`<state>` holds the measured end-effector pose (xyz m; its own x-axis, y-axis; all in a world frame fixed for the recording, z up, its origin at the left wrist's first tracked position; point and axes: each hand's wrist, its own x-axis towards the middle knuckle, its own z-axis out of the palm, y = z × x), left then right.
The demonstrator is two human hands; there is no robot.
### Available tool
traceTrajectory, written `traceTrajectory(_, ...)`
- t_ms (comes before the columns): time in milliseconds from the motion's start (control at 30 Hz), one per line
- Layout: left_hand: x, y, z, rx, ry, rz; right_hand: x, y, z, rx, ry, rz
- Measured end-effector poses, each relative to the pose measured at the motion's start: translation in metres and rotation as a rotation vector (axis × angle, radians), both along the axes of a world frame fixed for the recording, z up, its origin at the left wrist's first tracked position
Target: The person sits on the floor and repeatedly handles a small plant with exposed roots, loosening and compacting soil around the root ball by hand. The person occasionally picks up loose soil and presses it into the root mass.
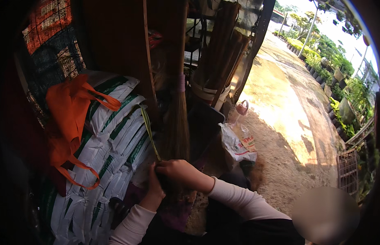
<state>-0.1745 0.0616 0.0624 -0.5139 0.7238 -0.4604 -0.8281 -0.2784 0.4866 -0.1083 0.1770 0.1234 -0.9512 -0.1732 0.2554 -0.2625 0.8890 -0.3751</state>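
Note:
A long, narrow yellow-green leaf (150,131) rises from between my two hands, its upper end bent over towards the stacked sacks. My right hand (180,171) is closed with its fingertips on the lower end of the leaf. Close against it, my left hand (154,185) grips the same lower end from the other side, thumb up. What lies in the shadow just below both hands is too dark to make out.
White and green plastic sacks (99,174) are stacked at left, with an orange cloth bag (69,113) on them. A broom (179,122) stands ahead, beside a bucket (205,92) of long-handled things. A white plastic bag (236,142) lies right; potted plants (324,72) line the sunny path.

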Motion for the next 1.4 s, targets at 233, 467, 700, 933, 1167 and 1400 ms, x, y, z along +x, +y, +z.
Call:
traceTrajectory(233,0.001,0.027,-0.005,-0.020,-0.033,0.050,-0.001,0.010,-0.005,-0.085,-0.008,-0.136)
traceTrajectory(467,0.027,0.034,-0.009,0.194,0.029,0.049,0.039,0.003,0.006,-0.148,0.102,-0.248)
traceTrajectory(700,0.053,0.026,-0.032,0.134,0.118,0.040,0.071,-0.009,0.000,-0.126,0.012,-0.245)
traceTrajectory(933,0.042,-0.022,-0.042,0.282,0.184,-0.098,0.080,-0.055,0.006,-0.232,-0.165,-0.322)
traceTrajectory(1167,0.063,-0.071,-0.004,0.215,0.194,-0.030,0.079,-0.060,0.000,-0.254,0.122,-0.059)
traceTrajectory(1400,0.018,-0.086,0.001,0.178,0.358,-0.027,0.050,-0.067,0.026,-0.178,0.239,0.011)
